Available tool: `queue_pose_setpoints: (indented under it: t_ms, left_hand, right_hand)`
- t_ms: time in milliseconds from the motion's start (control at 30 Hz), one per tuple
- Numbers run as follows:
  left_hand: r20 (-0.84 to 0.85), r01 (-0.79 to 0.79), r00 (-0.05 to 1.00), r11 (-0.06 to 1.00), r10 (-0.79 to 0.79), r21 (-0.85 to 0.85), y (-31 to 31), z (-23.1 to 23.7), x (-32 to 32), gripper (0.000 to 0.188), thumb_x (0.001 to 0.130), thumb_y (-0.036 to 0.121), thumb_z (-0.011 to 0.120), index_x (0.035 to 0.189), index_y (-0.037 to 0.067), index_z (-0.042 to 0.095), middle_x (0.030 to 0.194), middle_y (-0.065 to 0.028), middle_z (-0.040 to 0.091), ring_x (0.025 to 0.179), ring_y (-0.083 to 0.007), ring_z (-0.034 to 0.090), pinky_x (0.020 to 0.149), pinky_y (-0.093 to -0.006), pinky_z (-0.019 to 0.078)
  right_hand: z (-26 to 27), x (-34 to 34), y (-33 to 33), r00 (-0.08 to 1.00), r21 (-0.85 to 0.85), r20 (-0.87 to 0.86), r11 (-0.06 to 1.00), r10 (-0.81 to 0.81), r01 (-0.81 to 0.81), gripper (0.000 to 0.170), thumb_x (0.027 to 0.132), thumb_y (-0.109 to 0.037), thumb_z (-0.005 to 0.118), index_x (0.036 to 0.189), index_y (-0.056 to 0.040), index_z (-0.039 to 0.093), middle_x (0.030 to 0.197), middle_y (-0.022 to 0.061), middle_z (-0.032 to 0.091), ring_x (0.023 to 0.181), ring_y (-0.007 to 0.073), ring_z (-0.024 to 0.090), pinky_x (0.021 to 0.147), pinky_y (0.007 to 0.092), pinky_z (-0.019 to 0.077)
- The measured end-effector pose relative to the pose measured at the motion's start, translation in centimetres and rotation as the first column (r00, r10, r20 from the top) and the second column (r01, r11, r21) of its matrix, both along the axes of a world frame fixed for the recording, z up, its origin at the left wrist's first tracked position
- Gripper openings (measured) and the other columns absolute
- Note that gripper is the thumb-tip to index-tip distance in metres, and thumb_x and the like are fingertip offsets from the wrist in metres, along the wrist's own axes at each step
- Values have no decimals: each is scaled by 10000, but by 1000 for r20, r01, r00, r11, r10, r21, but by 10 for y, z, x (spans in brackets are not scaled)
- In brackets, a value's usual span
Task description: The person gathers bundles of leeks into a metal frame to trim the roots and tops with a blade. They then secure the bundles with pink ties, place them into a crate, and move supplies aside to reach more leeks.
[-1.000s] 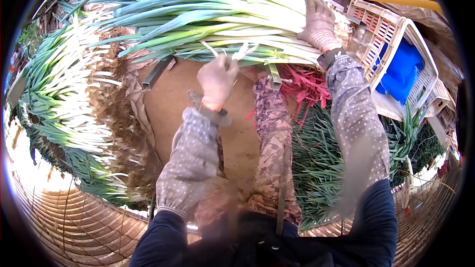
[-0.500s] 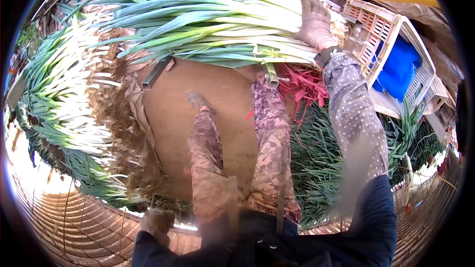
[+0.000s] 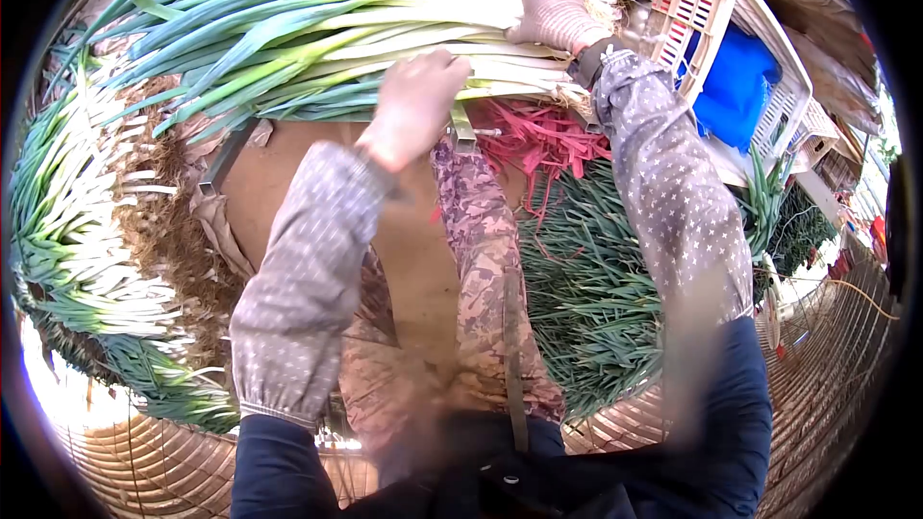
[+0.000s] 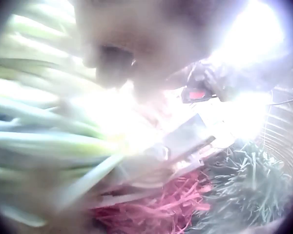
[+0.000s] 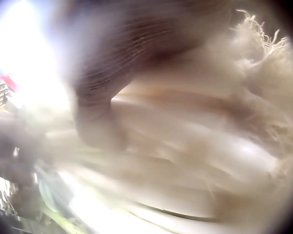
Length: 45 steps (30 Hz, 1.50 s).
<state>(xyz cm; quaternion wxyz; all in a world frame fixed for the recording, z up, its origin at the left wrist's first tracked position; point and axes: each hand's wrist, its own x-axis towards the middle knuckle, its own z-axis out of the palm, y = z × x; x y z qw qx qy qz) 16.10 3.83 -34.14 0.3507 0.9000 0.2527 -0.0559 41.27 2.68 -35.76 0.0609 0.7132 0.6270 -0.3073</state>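
Observation:
A thick layer of long green onions (image 3: pixel 317 34) lies across a metal-legged stand, green leaves to the left, white stems and roots to the right. My gloved right hand (image 3: pixel 555 8) rests on the white stems near the roots, fingers stretched forward. The right wrist view shows its thumb (image 5: pixel 100 122) against the pale stems (image 5: pixel 185 146). Over the near edge of the layer is my left hand (image 3: pixel 420 101), motion-blurred, its fingers bent toward the stems. In the left wrist view that hand (image 4: pixel 141 39) is a blur above the onions (image 4: pixel 44 136); I cannot tell whether it pinches one.
Red strips (image 3: pixel 543 139) hang beneath the stand's near right side. At the right, a tilted cream plastic crate (image 3: pixel 716 34) holds a blue bag (image 3: pixel 735 86). More onions (image 3: pixel 82 231) are stacked along the left, with green tops (image 3: pixel 596 279) at lower right. Metal stand ends (image 3: pixel 463 130) jut toward my legs.
My left hand held pale strips near the stand, dropped to my left side, then came back over the onions without the strips. The right hand stayed on the stems. The head view shifted right.

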Motion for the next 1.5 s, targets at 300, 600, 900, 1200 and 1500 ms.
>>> queue_pose_setpoints:
  t_ms: [300, 600, 900, 1200, 1500]
  left_hand:
    - [-187, 451, 884, 886, -428, 103, -11, -38, 60, 141, 792, 154, 679, 897, 74, 729, 910, -114, 672, 851, -273, 710, 737, -387, 555]
    - [-183, 200, 953, 957, -239, -208, -56, 9, 111, 164, 860, 142, 632, 993, 110, 723, 943, -124, 687, 867, -308, 713, 755, -414, 563]
    - [101, 597, 791, 726, -603, -341, -92, 121, 45, 139, 798, 102, 673, 913, 113, 749, 887, -111, 718, 775, -269, 732, 641, -393, 575]
    - [121, 205, 979, 793, -166, -574, -141, 115, 50, 154, 855, 139, 646, 985, 135, 729, 1199, -93, 621, 1172, -250, 556, 984, -421, 420]
    - [309, -53, 925, 882, 220, -468, -228, 50, 185, 540, 1036, 413, 358, 1511, 163, 414, 1582, -97, 383, 1504, -317, 234, 1212, -546, 123]
  right_hand:
    - [-4, 6, 0, 999, 38, -34, 999, 33, -31, 1193, 569, -329, 877, 1517, 12, 238, 1391, 295, 437, 1316, 456, 411, 1137, 498, 324]
    - [-4, 10, -3, 997, 78, -68, 997, 31, -26, 1188, 557, -342, 890, 1503, 8, 262, 1382, 278, 443, 1300, 436, 423, 1116, 489, 327]
    - [-39, 5, -15, 994, 129, 112, 991, 14, -28, 1215, 580, -403, 889, 1569, -148, 230, 1473, 195, 411, 1387, 386, 382, 1121, 548, 332]
    - [-8, 2, -6, 999, 104, -42, 994, -12, 16, 1176, 559, -349, 895, 1497, -17, 267, 1406, 248, 409, 1314, 423, 399, 1112, 507, 323]
    - [-9, 5, -4, 998, 66, -65, 998, -2, 6, 1184, 549, -350, 889, 1496, -14, 261, 1403, 252, 412, 1310, 425, 401, 1118, 501, 324]
